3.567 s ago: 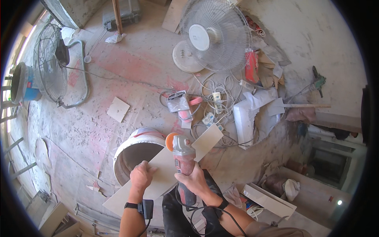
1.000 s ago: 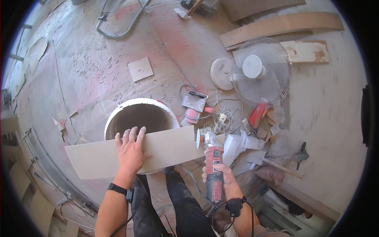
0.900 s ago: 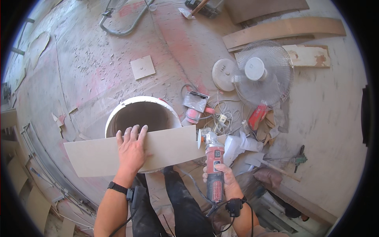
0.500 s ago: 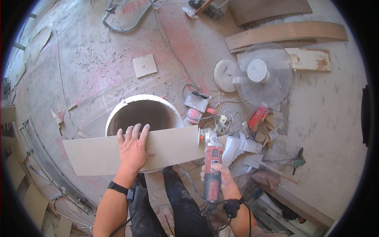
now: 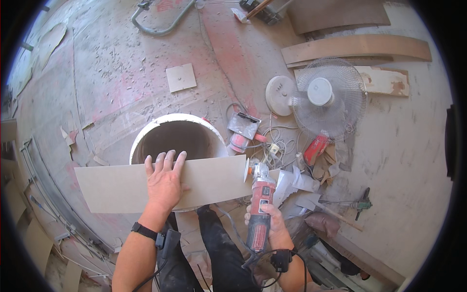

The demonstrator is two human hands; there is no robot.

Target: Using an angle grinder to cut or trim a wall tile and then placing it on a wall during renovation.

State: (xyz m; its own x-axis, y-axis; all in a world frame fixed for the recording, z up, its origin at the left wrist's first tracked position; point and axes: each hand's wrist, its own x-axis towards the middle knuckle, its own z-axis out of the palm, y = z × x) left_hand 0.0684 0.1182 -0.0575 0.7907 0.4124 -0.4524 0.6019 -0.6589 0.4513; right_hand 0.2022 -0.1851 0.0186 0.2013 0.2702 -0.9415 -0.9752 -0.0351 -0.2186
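A long thin beige board lies across the near part of a round white-rimmed drum. Over the board's middle is my left hand, palm down, fingers spaced and reaching past its far edge, holding it on the drum. My right hand is wrapped round the body of a red and black angle grinder. The grinder's disc stands edge-on at the board's right end; whether it touches cannot be made out.
Right of the drum lie a dusty red sander-like tool and tangled cables. Beyond are a fan and curved boards. A green drill lies at the right, and a square tile-like piece lies past the drum.
The view has shifted slightly, so the floor things sit a little lower and further right. Both hands keep their holds, and the grinder disc stays by the board's right end.
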